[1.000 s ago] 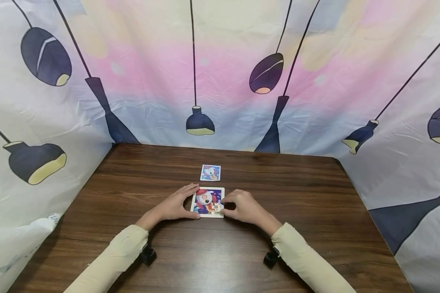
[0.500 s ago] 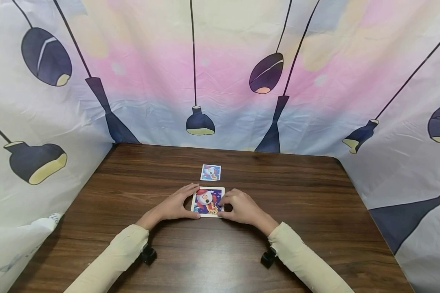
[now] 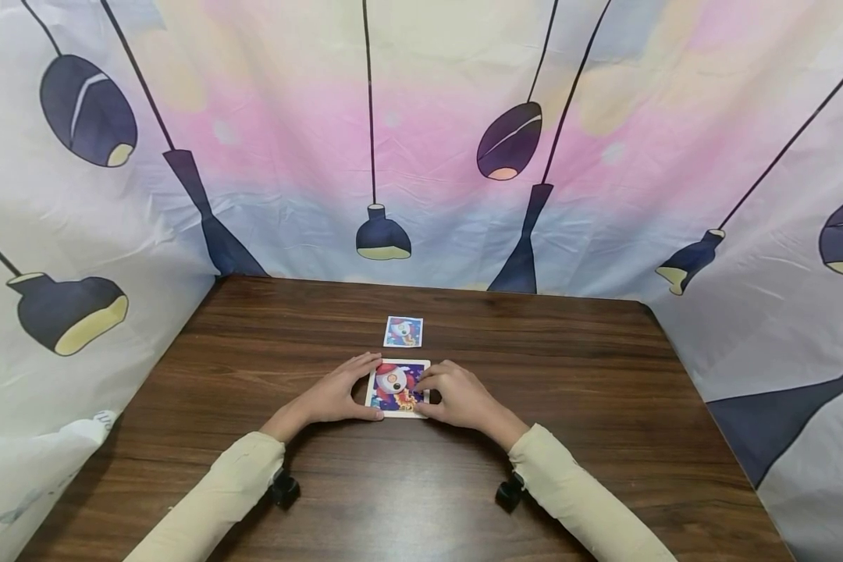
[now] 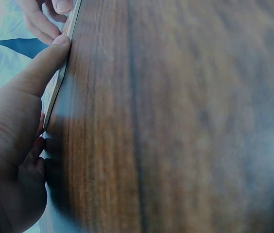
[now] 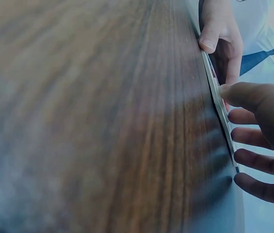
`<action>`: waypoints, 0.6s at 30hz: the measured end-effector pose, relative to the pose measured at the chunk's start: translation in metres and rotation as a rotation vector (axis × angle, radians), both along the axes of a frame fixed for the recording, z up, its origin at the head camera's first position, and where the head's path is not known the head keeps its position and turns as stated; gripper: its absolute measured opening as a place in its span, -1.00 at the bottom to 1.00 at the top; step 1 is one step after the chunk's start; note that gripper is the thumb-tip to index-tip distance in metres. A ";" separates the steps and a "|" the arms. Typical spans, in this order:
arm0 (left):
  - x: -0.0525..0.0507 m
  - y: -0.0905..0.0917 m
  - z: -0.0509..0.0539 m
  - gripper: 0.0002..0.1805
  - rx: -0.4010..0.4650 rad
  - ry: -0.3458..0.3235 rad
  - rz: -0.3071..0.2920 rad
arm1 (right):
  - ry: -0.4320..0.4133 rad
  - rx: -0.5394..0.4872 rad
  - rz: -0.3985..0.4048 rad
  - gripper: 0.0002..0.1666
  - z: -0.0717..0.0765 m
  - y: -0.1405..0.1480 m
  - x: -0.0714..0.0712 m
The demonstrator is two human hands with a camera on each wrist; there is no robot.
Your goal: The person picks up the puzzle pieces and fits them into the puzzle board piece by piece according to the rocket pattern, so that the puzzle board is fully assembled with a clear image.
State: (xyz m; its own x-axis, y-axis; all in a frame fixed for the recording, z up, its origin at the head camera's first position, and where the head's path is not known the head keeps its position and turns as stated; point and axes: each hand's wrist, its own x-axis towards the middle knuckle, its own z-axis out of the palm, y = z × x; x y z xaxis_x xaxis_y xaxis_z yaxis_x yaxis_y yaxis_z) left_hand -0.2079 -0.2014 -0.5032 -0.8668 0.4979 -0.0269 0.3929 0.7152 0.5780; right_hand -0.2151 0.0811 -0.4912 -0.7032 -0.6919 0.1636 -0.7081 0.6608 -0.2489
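Observation:
A square picture puzzle [image 3: 393, 381] with a white border lies flat on the table, printed with a cartoon figure on dark blue. My left hand [image 3: 326, 396] holds its left side, fingers at the far corner and thumb at the near one. In the left wrist view, the left thumb [image 4: 54, 51] rests on the puzzle's near edge. My right hand [image 3: 458, 396] touches the lower right part with bent fingertips, covering some of the picture. Spread right fingers [image 5: 256, 138] show along the board in the right wrist view; no loose piece is visible between them.
Just beyond the puzzle lies a smaller card [image 3: 403, 332] with a similar picture. Both rest on a dark wooden table [image 3: 569, 351]. A patterned cloth backdrop [image 3: 435, 148] closes off the back and sides.
A pale, shiny patch at the puzzle's lower right, under my right fingertips, now shows as printed picture. My right hand has shifted slightly left over the puzzle. My left hand stays put.

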 end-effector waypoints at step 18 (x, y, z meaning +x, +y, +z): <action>0.002 -0.002 -0.001 0.16 0.012 -0.005 -0.013 | -0.014 -0.019 -0.001 -0.59 -0.003 0.000 0.001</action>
